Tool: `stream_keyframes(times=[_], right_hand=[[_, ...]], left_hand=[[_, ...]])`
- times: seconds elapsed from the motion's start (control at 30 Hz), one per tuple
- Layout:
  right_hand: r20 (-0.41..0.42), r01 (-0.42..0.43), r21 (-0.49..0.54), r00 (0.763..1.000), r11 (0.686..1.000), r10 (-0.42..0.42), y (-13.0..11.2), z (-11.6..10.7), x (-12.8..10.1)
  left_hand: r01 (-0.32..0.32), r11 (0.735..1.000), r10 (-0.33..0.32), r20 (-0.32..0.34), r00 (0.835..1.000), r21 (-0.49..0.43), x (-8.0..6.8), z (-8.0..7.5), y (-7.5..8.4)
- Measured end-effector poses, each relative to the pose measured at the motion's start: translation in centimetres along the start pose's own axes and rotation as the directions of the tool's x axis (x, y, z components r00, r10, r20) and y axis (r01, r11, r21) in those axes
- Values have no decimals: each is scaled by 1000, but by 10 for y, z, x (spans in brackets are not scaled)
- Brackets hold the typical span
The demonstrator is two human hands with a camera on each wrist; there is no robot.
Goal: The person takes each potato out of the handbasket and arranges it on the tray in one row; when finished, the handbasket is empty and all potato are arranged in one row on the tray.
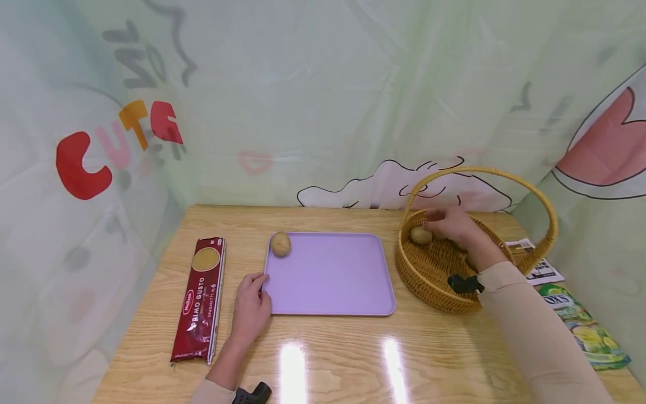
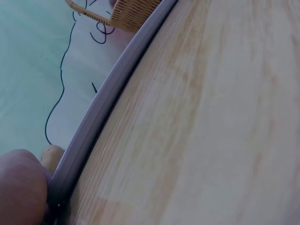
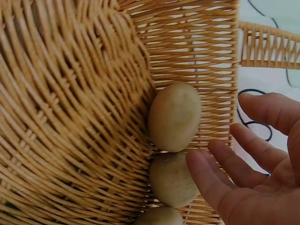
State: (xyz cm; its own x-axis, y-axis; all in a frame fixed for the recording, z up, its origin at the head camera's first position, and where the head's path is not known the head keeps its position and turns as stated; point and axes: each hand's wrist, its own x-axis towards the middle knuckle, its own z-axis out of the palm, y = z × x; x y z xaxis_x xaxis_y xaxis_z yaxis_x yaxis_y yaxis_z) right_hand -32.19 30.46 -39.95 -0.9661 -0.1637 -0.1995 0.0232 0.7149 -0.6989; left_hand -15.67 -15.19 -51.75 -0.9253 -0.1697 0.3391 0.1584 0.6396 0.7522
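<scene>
My left hand (image 1: 252, 307) holds the left rim of a lilac tray (image 1: 330, 275), which lies flat on the table. A potato (image 1: 280, 244) sits in the tray's far left corner. My right hand (image 1: 452, 225) reaches inside a wicker basket (image 1: 436, 294) at the right. Seen from the right wrist, its fingers are spread and hold nothing. One fingertip (image 3: 198, 161) overlaps the middle potato (image 3: 173, 180) of three lined up along the basket wall. Above that one lies a larger potato (image 3: 175, 117), and the lowest potato (image 3: 159, 216) is partly cut off by the frame.
A red spaghetti pack (image 1: 199, 300) lies left of the tray. Over the basket arches a tall handle (image 1: 484, 170). Right of it are a green bag (image 1: 580, 331) and a printed white packet (image 1: 542, 269). A patterned curtain (image 1: 303, 101) hangs behind the wooden table (image 1: 343, 359).
</scene>
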Motion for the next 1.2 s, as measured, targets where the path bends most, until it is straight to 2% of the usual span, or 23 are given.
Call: stream_keyframes(times=[0.2,0.3,0.43,0.53,0.73,0.97,1.2], right_hand=[[24,-49,-34,998,998,50,-1,7,0],[57,-62,-73,996,995,66,-3,10,-2],[126,-40,-89,991,995,52,-5,13,-2],[155,-21,-80,987,997,33,-4,14,-1],[134,-24,-52,990,998,31,2,16,2],[106,26,-93,994,995,-16,5,20,5],[144,29,-99,990,995,-14,7,22,3]], left_hand=[[11,1000,-11,7,1000,-2,1,1,-2],[-13,1000,13,-5,1000,-2,2,2,-4],[-36,999,36,-16,999,-5,2,3,-4],[-18,1000,18,-4,1000,-4,1,2,-4],[11,1000,-11,18,1000,-2,1,0,-2],[-22,1000,22,-5,1000,4,1,0,-2],[-13,1000,13,7,1000,4,1,-1,-2]])
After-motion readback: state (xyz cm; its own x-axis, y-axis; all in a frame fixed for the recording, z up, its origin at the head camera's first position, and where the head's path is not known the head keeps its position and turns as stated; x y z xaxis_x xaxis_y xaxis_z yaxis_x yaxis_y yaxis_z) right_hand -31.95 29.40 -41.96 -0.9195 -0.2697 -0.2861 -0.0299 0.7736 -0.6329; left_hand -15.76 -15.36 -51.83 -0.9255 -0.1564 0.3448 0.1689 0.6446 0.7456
